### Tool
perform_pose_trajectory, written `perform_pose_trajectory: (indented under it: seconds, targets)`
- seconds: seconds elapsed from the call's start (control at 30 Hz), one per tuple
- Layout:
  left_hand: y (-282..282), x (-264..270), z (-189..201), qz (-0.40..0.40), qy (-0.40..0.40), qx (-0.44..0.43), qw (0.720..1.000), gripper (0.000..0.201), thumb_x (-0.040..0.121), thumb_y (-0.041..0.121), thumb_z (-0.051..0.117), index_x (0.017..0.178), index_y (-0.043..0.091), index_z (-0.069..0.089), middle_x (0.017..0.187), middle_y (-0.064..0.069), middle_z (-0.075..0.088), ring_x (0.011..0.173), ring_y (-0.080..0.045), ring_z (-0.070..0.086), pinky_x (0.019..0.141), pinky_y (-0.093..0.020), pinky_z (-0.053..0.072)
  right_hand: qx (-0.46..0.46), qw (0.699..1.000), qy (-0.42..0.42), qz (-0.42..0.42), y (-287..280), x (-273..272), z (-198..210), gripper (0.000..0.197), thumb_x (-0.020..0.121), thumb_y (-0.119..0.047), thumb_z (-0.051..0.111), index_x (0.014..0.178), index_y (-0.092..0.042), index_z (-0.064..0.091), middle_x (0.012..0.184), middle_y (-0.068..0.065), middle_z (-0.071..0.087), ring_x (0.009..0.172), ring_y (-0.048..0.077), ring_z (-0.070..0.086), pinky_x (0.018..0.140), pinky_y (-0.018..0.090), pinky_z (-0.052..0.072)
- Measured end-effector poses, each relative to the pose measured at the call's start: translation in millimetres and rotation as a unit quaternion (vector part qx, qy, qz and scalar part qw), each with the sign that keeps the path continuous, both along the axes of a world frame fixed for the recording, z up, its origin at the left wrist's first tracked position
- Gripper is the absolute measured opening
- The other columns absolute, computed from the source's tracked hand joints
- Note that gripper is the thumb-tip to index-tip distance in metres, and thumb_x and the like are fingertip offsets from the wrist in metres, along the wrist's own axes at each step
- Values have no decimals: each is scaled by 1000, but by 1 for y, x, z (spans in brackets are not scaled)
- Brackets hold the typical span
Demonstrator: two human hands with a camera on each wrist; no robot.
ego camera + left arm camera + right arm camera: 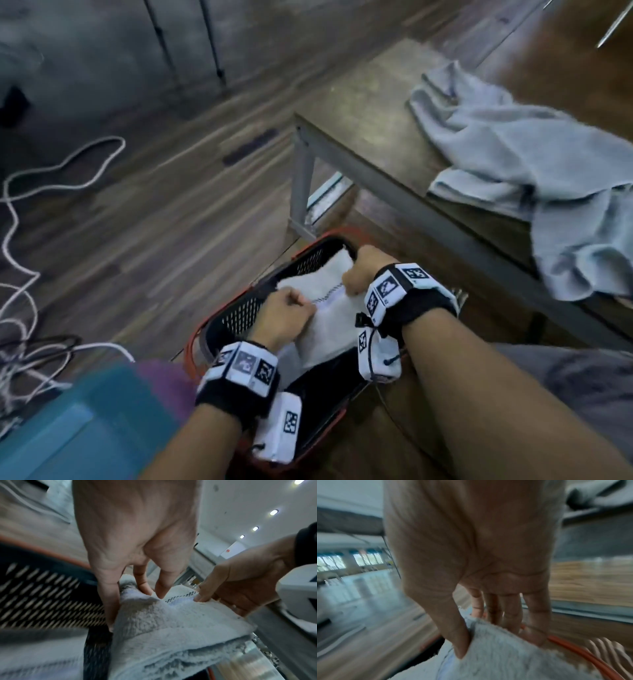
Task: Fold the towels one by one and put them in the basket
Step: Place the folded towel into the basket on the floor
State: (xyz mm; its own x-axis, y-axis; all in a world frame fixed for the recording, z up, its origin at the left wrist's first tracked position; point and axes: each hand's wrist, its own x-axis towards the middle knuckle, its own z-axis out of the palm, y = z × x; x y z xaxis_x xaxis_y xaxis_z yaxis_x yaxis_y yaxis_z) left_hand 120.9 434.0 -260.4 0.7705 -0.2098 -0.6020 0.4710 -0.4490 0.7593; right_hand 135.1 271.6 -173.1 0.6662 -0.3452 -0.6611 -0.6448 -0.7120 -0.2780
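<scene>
A folded white towel (pixel 329 318) with a checked stripe sits partly inside the black mesh basket (pixel 239 311) with its orange rim on the floor. My left hand (pixel 291 308) grips the towel's left edge (pixel 154 615), thumb on top and fingers down its side. My right hand (pixel 359 274) pinches the towel's far right edge (pixel 496 649), thumb on top and fingers behind, close to the orange rim (pixel 570 646). A crumpled light-blue towel (pixel 520 164) lies on the low wooden table (pixel 363 113) and hangs over its near edge.
The table's metal leg (pixel 301 185) stands just beyond the basket. White cables (pixel 20 240) snake over the wood floor at left. A teal box (pixel 85 428) and a purple item (pixel 164 380) sit by my left forearm. My knee (pixel 565 377) is at right.
</scene>
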Motion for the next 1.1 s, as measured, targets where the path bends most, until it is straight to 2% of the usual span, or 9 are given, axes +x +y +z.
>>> perform_pose_trajectory:
  seconds: [0.07,0.1,0.17,0.27,0.43,0.63,0.83,1.03,1.1]
  targets:
    - [-16,-5,-34,-11,51,27,998,9,83,16,66,80,7,63,74,-10,64,73,-22,59,70,-36,52,-14,999,22,-24,-9,-7,-33,15,93,-18,59,83,-8,53,95,10,56,73,26,55,72,31,39]
    - [-24,-6,-48,-11,66,35,997,9,83,16,66,78,9,63,72,-7,62,74,-21,58,70,-32,50,-18,999,33,-32,-13,-9,-48,12,93,-18,58,88,-8,56,101,13,59,82,31,59,73,31,39]
    - [-38,-4,-70,-13,91,53,994,11,84,19,66,82,8,66,75,-4,62,77,-21,59,70,-27,48,-29,997,53,-42,-18,-9,-72,31,95,-19,58,120,-1,56,128,19,58,113,37,59,77,33,40]
    - [-51,8,-98,19,120,72,990,19,85,24,65,94,9,70,94,-5,70,93,-25,65,83,-30,52,-13,997,68,-41,-25,1,-98,55,93,-18,63,141,-2,40,141,23,48,124,38,53,81,34,40]
    - [-53,21,-133,92,169,75,978,20,88,7,61,106,2,66,111,-27,68,107,-44,63,95,-51,52,26,999,28,-28,-29,8,-130,47,93,-8,56,138,-7,44,133,20,55,117,39,56,90,38,48]
    - [-41,20,-159,118,192,64,972,28,88,4,67,115,6,69,93,-11,71,93,-28,69,93,-42,56,37,993,96,-57,-34,-6,-158,40,96,-15,56,135,-6,51,140,19,50,121,35,55,95,35,47]
    - [-41,19,-164,141,160,77,974,26,89,-3,59,114,0,68,110,-25,69,106,-39,66,98,-46,53,62,989,121,-65,-38,-25,-163,41,95,-12,52,136,-7,50,138,18,51,120,33,55,89,29,44]
    - [-39,9,-149,125,177,86,973,32,87,-2,59,118,4,66,116,-24,67,109,-39,65,97,-48,53,110,991,57,-48,-40,-18,-137,33,95,-8,49,124,0,62,112,20,66,88,29,58,79,32,49]
    - [-39,11,-128,91,152,87,980,30,90,1,55,118,4,65,115,-22,67,101,-32,65,91,-44,56,140,988,58,-29,-39,-14,-118,26,96,-7,46,111,-2,66,105,17,65,91,29,60,86,37,53]
